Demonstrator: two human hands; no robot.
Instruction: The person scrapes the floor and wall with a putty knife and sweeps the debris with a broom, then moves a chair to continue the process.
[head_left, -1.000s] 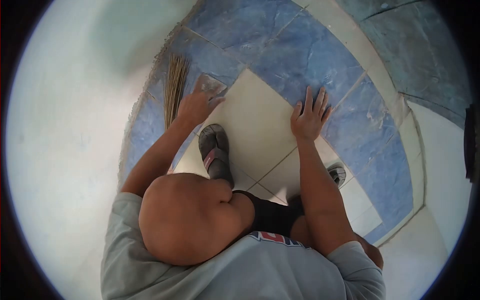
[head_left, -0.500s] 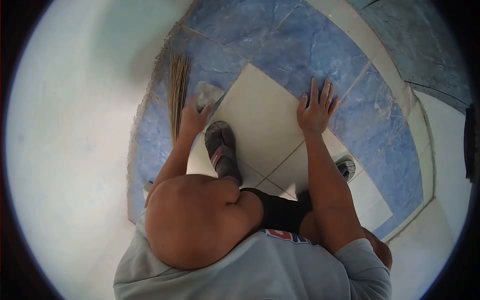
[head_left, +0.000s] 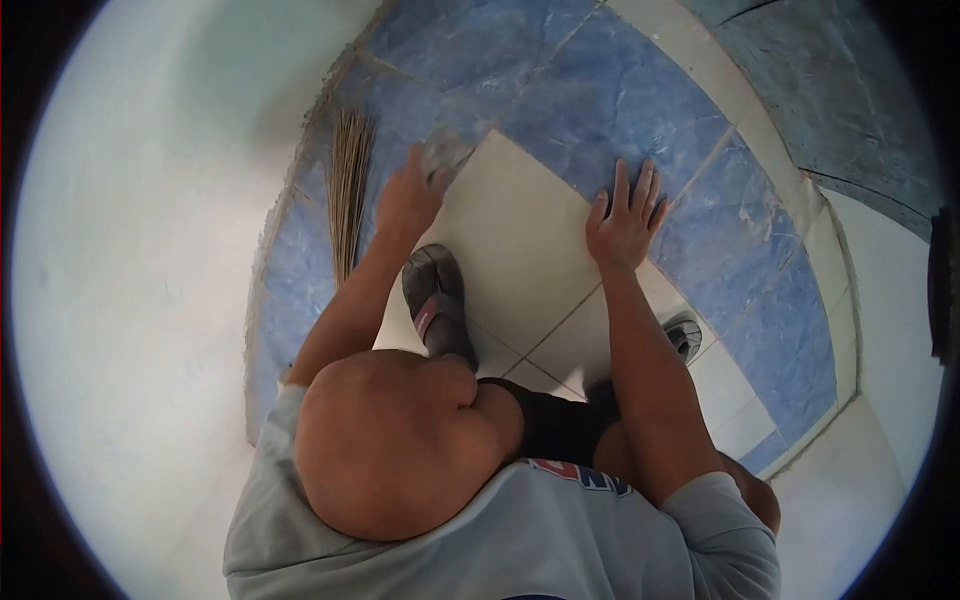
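Note:
My left hand (head_left: 409,200) is closed on a flat grey piece (head_left: 446,152), perhaps a scraper blade or a pad; motion blur hides its exact kind. The piece is over the blue tiles (head_left: 590,95), near the corner of a cream tile (head_left: 515,220). To the left of that hand lies a bundle of thin brown sticks (head_left: 350,190), like a stick broom. My right hand (head_left: 625,225) rests flat, fingers spread, with its fingertips on the blue tile and its palm by the border with the cream tile. Nothing is in it.
A pale wall (head_left: 150,270) rises on the left, meeting the tiles along a rough edge. On the right, a cream border (head_left: 825,240) runs beside the blue tiles. My shod feet, one in a dark shoe (head_left: 434,280), stand on the cream tiles between my arms.
My left hand has moved forward and to the right, carrying the grey piece away from the stick bundle. My right hand stays planted on the tiles; the whole view has shifted slightly.

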